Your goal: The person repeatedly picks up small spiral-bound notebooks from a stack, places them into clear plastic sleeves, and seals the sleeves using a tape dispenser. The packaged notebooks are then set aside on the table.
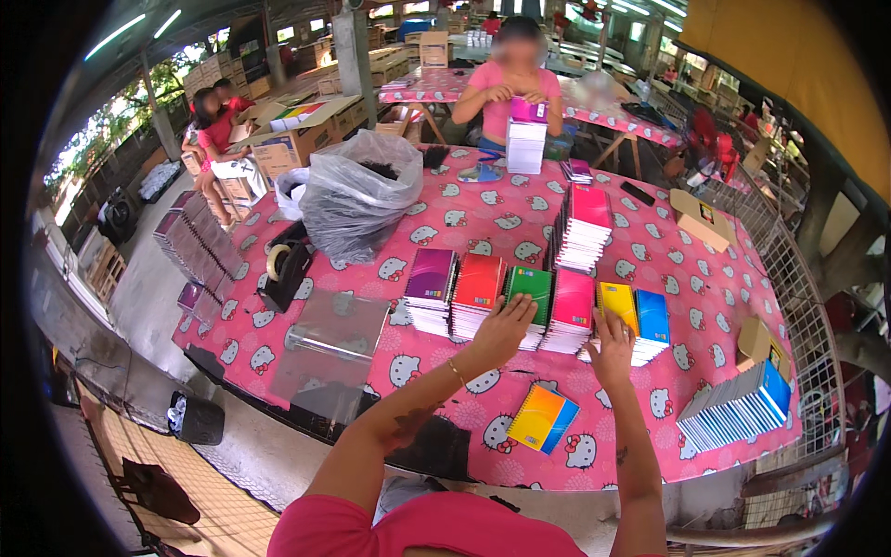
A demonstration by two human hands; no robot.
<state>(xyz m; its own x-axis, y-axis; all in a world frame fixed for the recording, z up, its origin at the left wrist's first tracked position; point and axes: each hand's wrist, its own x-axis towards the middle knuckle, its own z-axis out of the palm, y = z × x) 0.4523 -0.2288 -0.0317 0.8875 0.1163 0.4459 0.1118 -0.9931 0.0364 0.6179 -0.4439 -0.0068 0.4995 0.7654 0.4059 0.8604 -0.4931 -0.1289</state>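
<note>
- Grip first: your left hand (506, 327) is spread loose, fingers over the green stack (527, 284), clamped on nothing I can see. Your right hand (613, 348) has its fingers up on the near end of the yellow stack (616, 297); can't tell if it's pinching anything.
- Both stacks are in the front row on the table (548, 475), with the pink stack (572, 302) between your hands.
- For handling these, I'd keep your fingers flat and press evenly. Those spiral spines probably snag, so nudge a whole stack from low down, not just the top book.
- Watch your left wrist, it's right by the red stack (478, 278). The purple stack (430, 277) is left of that, the blue stack (652, 316) far right.
- The tall pink pile (589, 212) crowds the row from behind, so I wouldn't push away from you.
- Loose notebooks (536, 420) lie between your forearms, easy to bump.
- Plastic sheet (329, 348), tape dispenser (286, 269) and plastic bag (357, 200) are off left, well apart.
</note>
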